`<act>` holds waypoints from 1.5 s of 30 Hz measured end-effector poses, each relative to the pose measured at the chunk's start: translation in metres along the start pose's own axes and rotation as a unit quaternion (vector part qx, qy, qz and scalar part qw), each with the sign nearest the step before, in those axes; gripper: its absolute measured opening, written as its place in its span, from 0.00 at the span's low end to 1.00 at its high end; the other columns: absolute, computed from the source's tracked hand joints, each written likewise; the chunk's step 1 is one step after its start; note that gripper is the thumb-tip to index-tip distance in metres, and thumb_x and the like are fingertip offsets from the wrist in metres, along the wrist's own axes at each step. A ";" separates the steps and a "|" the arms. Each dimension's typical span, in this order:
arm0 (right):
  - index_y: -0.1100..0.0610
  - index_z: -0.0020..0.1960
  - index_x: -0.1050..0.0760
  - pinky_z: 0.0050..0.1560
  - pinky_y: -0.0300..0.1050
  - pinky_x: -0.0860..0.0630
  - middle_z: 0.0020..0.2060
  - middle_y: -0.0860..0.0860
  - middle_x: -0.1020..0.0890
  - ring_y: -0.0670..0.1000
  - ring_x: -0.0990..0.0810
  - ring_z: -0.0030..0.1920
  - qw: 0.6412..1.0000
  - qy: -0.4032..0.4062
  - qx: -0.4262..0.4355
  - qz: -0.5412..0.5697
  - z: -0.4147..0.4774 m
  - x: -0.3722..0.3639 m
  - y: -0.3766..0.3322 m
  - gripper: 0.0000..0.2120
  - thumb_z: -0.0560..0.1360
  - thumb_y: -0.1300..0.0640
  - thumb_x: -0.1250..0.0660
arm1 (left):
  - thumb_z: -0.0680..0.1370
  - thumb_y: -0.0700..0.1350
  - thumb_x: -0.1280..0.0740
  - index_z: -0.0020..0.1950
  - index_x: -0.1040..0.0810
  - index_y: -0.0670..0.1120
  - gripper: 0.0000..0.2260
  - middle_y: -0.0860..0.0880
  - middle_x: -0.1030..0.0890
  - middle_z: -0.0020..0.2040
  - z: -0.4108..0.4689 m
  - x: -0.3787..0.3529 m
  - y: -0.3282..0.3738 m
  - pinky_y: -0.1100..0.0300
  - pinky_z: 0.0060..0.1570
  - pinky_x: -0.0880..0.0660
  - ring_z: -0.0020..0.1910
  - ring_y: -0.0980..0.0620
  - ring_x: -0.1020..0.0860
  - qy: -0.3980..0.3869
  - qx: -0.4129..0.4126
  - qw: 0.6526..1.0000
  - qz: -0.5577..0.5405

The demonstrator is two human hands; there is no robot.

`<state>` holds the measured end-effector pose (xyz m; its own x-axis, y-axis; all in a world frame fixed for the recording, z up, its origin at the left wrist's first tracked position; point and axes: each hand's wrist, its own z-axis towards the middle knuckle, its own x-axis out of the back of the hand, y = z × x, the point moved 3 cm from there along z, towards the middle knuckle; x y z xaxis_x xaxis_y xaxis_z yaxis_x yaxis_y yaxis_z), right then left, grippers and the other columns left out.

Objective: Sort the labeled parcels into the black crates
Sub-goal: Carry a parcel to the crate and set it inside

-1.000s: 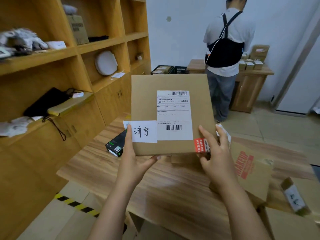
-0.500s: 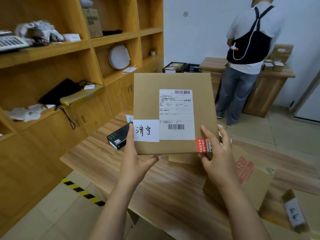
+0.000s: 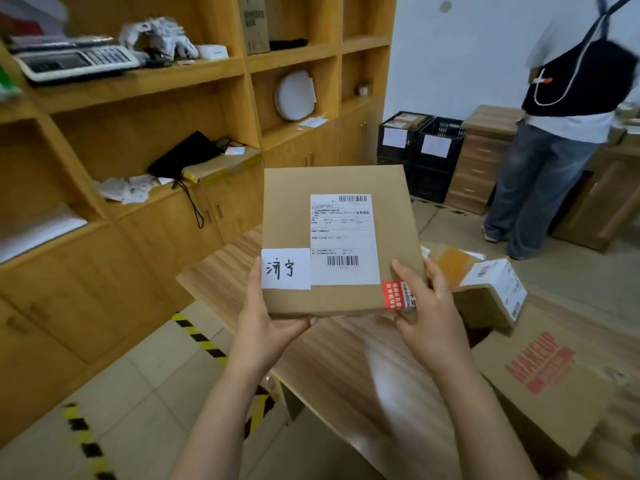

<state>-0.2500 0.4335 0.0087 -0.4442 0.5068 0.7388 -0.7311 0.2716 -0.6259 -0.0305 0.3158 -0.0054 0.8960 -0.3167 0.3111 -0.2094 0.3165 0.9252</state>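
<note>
I hold a flat brown cardboard parcel [image 3: 291, 209] up in front of me, its face toward the camera. It carries a white shipping label, a handwritten white tag at lower left and a red sticker at lower right. My left hand [image 3: 266, 323] grips its lower left corner, thumb on the front beside the tag. My right hand [image 3: 426, 317] grips the lower right corner, thumb over the red sticker. Two black crates [image 3: 434, 174] with white paper tags stand on the floor by the far wall; the left one holds parcels.
A wooden table [image 3: 346, 362] lies below my hands, with more cardboard boxes [image 3: 554, 382] on its right side. Wooden shelving [image 3: 145, 81] fills the left wall. A person in jeans [image 3: 540, 181] stands at a wooden desk at the far right. Hazard tape [image 3: 204, 341] marks the floor.
My view has swung left and moved toward the shelving, bringing the black crates more fully into sight. The parcel stays in both hands, held the same way.
</note>
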 end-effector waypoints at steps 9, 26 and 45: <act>0.37 0.76 0.45 0.67 0.51 0.32 0.77 0.49 0.49 0.52 0.41 0.74 0.978 -0.165 0.127 -0.010 -0.006 -0.112 -0.135 0.39 0.74 0.57 0.29 | 0.65 0.52 0.20 0.78 0.58 0.59 0.56 0.76 0.38 0.60 -0.079 0.158 -0.039 0.60 0.65 0.35 0.64 0.68 0.37 0.162 0.099 0.979 0.075; 0.40 0.77 0.44 0.69 0.51 0.31 0.78 0.50 0.49 0.54 0.44 0.77 0.837 -0.345 0.414 0.095 -0.229 -0.334 -0.493 0.40 0.73 0.58 0.27 | 0.67 0.54 0.22 0.77 0.56 0.65 0.52 0.64 0.42 0.73 -0.373 0.503 -0.079 0.53 0.68 0.33 0.72 0.61 0.42 0.464 0.219 0.828 0.225; 0.37 0.76 0.45 0.69 0.57 0.31 0.78 0.50 0.51 0.57 0.45 0.77 0.674 -0.481 0.548 0.119 -0.306 -0.553 -0.735 0.39 0.75 0.58 0.29 | 0.65 0.50 0.19 0.72 0.56 0.73 0.53 0.58 0.38 0.74 -0.439 0.693 -0.169 0.53 0.70 0.33 0.72 0.57 0.37 0.643 0.296 0.678 0.202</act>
<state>0.6916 0.2040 -0.0164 -0.3622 -0.4792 0.7995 -0.2889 -0.7578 -0.5851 0.7980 0.4350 -0.0413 0.2409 0.8492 0.4700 -0.3183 -0.3883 0.8648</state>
